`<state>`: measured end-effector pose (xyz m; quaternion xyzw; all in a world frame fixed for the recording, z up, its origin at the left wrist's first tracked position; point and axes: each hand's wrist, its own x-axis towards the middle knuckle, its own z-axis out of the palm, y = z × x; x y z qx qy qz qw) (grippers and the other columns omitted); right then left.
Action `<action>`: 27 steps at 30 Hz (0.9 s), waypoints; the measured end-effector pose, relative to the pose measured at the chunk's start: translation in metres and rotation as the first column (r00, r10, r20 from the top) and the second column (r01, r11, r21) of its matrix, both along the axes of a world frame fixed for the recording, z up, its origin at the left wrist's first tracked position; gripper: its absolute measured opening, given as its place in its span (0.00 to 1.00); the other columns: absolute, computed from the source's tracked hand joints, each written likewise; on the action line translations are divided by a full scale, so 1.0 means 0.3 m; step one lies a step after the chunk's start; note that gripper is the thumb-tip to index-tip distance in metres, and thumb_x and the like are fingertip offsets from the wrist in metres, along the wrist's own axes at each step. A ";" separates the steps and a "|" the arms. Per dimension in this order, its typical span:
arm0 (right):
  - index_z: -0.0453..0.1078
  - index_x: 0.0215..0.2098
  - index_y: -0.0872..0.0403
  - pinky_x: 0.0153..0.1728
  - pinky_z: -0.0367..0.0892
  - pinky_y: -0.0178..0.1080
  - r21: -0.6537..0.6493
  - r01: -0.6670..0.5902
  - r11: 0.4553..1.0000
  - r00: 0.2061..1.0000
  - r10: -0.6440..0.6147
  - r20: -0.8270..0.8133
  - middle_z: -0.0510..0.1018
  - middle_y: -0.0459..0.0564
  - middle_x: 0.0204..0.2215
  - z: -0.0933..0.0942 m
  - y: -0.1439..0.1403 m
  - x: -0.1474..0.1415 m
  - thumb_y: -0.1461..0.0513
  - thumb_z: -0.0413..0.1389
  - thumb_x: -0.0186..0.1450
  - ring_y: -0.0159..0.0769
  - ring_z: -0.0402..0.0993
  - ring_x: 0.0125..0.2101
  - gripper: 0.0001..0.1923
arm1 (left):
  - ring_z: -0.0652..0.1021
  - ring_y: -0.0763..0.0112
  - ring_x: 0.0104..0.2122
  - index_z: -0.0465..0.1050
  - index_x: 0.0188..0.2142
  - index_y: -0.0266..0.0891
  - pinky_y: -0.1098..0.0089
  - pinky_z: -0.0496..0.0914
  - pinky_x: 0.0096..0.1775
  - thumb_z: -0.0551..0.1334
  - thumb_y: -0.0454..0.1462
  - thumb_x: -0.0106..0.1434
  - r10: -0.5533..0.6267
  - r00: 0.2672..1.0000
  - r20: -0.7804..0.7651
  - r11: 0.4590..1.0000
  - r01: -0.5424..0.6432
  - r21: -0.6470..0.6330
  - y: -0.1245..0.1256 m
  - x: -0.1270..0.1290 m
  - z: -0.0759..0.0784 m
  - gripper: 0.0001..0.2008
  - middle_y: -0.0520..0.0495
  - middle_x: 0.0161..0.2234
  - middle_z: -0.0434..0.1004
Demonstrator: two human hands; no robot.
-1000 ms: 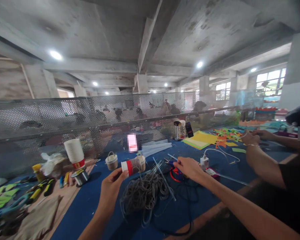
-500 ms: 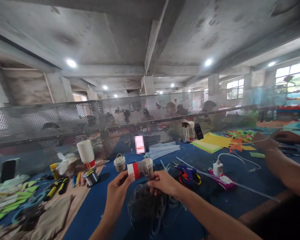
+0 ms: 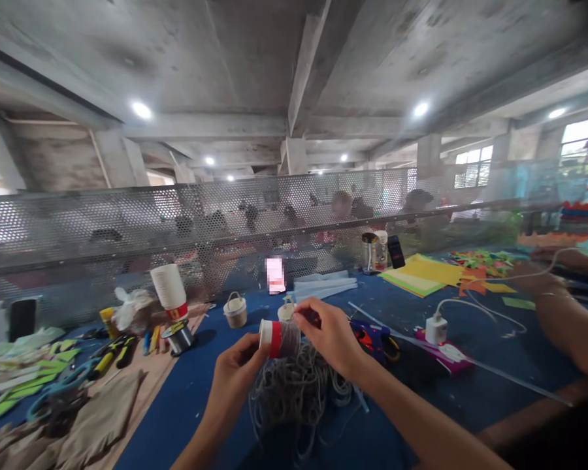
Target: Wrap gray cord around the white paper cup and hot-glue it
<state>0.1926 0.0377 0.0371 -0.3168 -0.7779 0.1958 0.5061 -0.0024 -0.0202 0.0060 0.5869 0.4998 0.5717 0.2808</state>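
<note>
1. While the left hand [image 3: 238, 362] gripped a red-banded paper cup [image 3: 279, 338] sideways above the blue tabletop [image 3: 186, 398], the right hand [image 3: 330, 336] pinched closed at its cord-wrapped end.
2. Grey cord [image 3: 294, 391] lay heaped just beneath.
3. Two small handled baskets [image 3: 236, 310] stood behind; their contents could not be told.
4. Stacked paper cups [image 3: 168, 290] stood far left; no writing was readable.

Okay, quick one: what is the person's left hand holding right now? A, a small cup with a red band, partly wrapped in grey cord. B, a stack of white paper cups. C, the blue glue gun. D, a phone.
A: the left hand grips the cup with a red band over the pile of grey cord, while the right hand touches its far end.
</note>
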 end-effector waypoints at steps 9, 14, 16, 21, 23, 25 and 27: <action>0.74 0.36 0.52 0.35 0.64 0.33 0.032 -0.011 0.999 0.994 0.015 -0.108 0.78 0.47 0.34 -0.009 0.035 0.002 0.59 0.55 0.66 0.32 0.71 0.31 0.07 | 0.75 0.63 0.32 0.80 0.34 0.36 0.72 0.67 0.35 0.65 0.45 0.58 -0.045 0.999 -0.030 0.998 0.044 -0.039 -0.025 0.020 0.024 0.14 0.47 0.29 0.78; 0.74 0.35 0.51 0.35 0.64 0.32 0.032 -0.017 0.999 0.991 0.021 -0.130 0.78 0.46 0.34 -0.026 0.055 -0.002 0.60 0.56 0.65 0.32 0.72 0.32 0.05 | 0.72 0.67 0.31 0.78 0.31 0.36 0.73 0.65 0.35 0.64 0.43 0.60 -0.107 0.993 -0.050 0.994 0.106 -0.033 -0.031 0.022 0.026 0.11 0.49 0.28 0.74; 0.74 0.35 0.51 0.35 0.64 0.32 0.029 -0.010 1.000 0.991 0.014 -0.132 0.78 0.45 0.34 -0.028 0.059 -0.003 0.60 0.56 0.65 0.32 0.72 0.31 0.05 | 0.71 0.69 0.30 0.77 0.30 0.36 0.73 0.64 0.34 0.64 0.43 0.60 -0.113 0.992 -0.060 0.993 0.111 -0.035 -0.031 0.021 0.025 0.11 0.50 0.27 0.73; 0.74 0.34 0.51 0.34 0.64 0.33 0.004 -0.009 1.000 0.992 0.009 -0.126 0.78 0.45 0.32 -0.027 0.064 0.001 0.59 0.56 0.65 0.32 0.71 0.30 0.05 | 0.69 0.70 0.29 0.75 0.28 0.36 0.74 0.62 0.32 0.63 0.43 0.60 -0.120 0.989 -0.085 0.993 0.118 -0.028 -0.037 0.025 0.033 0.11 0.51 0.26 0.69; 0.74 0.34 0.52 0.34 0.64 0.33 -0.007 -0.003 1.000 0.993 0.002 -0.117 0.78 0.46 0.31 -0.029 0.067 0.003 0.59 0.57 0.65 0.32 0.71 0.30 0.06 | 0.68 0.70 0.29 0.75 0.28 0.36 0.74 0.62 0.32 0.63 0.43 0.60 -0.124 0.988 -0.087 0.992 0.122 -0.029 -0.040 0.029 0.039 0.12 0.51 0.26 0.69; 0.74 0.34 0.52 0.33 0.64 0.33 -0.016 0.000 1.000 0.994 -0.002 -0.110 0.78 0.46 0.31 -0.034 0.071 0.004 0.59 0.57 0.65 0.32 0.71 0.29 0.06 | 0.68 0.70 0.29 0.76 0.28 0.36 0.74 0.62 0.32 0.63 0.42 0.60 -0.132 0.987 -0.091 0.991 0.130 -0.024 -0.042 0.031 0.041 0.11 0.51 0.26 0.69; 0.74 0.34 0.52 0.34 0.64 0.33 -0.020 -0.004 1.000 0.994 0.002 -0.108 0.78 0.46 0.32 -0.041 0.077 0.004 0.59 0.57 0.65 0.32 0.71 0.30 0.06 | 0.68 0.70 0.30 0.76 0.29 0.36 0.74 0.62 0.32 0.63 0.42 0.60 -0.136 0.986 -0.095 0.991 0.135 -0.020 -0.042 0.030 0.039 0.11 0.50 0.27 0.69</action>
